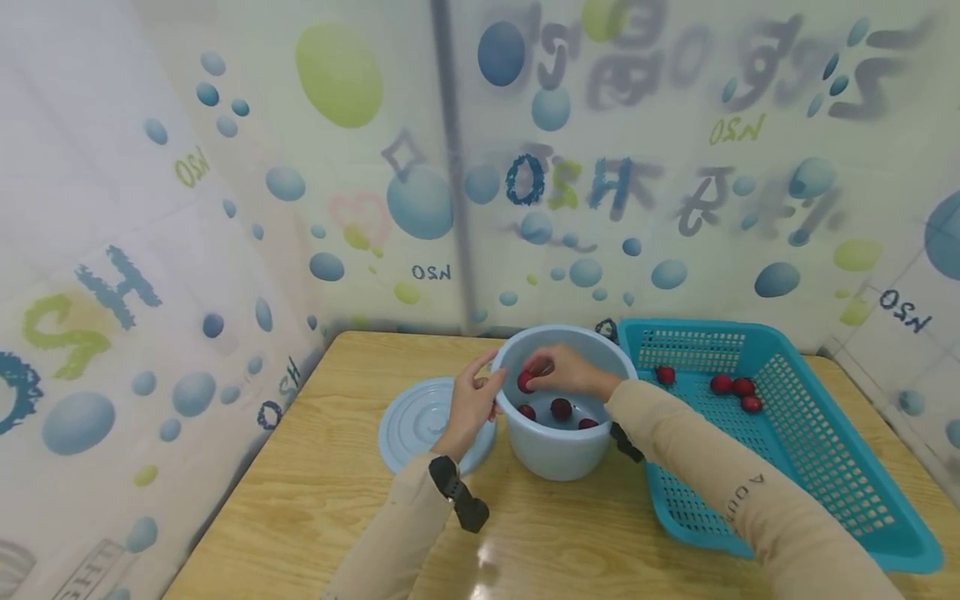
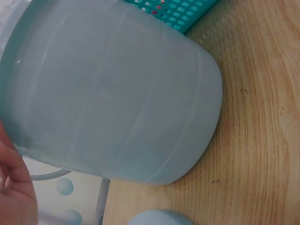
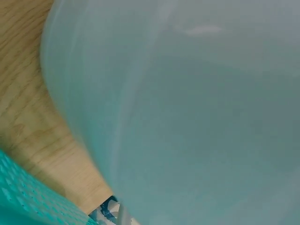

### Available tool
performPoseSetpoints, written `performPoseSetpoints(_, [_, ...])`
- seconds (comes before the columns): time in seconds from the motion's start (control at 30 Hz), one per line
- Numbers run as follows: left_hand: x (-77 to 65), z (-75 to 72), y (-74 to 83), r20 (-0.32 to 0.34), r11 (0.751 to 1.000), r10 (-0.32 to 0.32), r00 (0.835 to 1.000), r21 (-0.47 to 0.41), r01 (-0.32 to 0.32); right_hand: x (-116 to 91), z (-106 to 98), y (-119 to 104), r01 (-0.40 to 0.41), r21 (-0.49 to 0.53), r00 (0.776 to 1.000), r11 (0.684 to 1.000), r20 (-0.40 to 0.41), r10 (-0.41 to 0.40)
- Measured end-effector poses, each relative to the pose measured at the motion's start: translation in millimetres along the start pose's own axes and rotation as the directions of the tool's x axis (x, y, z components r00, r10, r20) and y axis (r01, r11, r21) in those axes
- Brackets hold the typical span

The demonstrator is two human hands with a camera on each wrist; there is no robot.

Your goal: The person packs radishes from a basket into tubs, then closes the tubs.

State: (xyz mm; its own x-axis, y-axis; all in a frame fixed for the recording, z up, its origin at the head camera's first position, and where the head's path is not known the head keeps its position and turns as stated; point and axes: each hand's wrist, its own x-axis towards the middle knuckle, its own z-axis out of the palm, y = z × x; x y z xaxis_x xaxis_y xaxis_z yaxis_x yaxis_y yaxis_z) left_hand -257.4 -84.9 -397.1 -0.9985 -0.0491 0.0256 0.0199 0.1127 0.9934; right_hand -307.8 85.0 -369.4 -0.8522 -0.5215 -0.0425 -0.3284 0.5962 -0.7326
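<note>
A light blue plastic bucket [image 1: 558, 454] stands upright on the table, and several dark red plums, one of them a plum [image 1: 561, 408] near the middle, lie inside. My left hand [image 1: 471, 407] grips the bucket's rim on its left side; the left wrist view shows its curled fingers at the rim, beside the bucket wall [image 2: 117, 93]. Reaching in over the right side of the rim, my right hand [image 1: 566, 372] pinches a red plum [image 1: 526, 382] above the bucket's bottom. In the right wrist view the bucket wall [image 3: 187, 122] hides that hand.
To the right a teal plastic basket [image 1: 817, 367] with perforated sides holds several more plums, including a plum [image 1: 722, 384]. A round light blue lid [image 1: 401, 425] lies left of the bucket, partly behind my left hand. Printed curtains [image 1: 375, 275] hang behind the wooden table [image 1: 300, 500].
</note>
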Motion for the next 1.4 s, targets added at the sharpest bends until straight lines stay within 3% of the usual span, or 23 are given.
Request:
performPoseSetpoints(0.33, [-0.3,-0.5,-0.5,0.001,1.0,0.018,1.0,0.002,-0.018,1.4,4.9,0.8,-0.043,-0.082,0.992,0.996,0.111,0.052])
performPoseSetpoints(0.77, [0.8,-1.4,-0.8,0.044,1.0,-0.005,0.999,-0.022,0.006,1.3,5.2,4.4,-0.085,-0.133,0.986,0.987,0.129,0.103])
performPoseSetpoints(1.0, [0.0,-1.4,-0.7,0.022,1.0,-0.003,1.0,-0.015,0.003,0.9,7.0,3.9,-0.135,-0.17,0.973,0.976,0.162,0.163])
performPoseSetpoints(1.4, [-0.1,-0.1,-1.4,-0.001,1.0,-0.006,1.0,-0.001,0.006,-2.4,5.3,1.3,-0.227,-0.148,0.947,0.963,0.199,0.254])
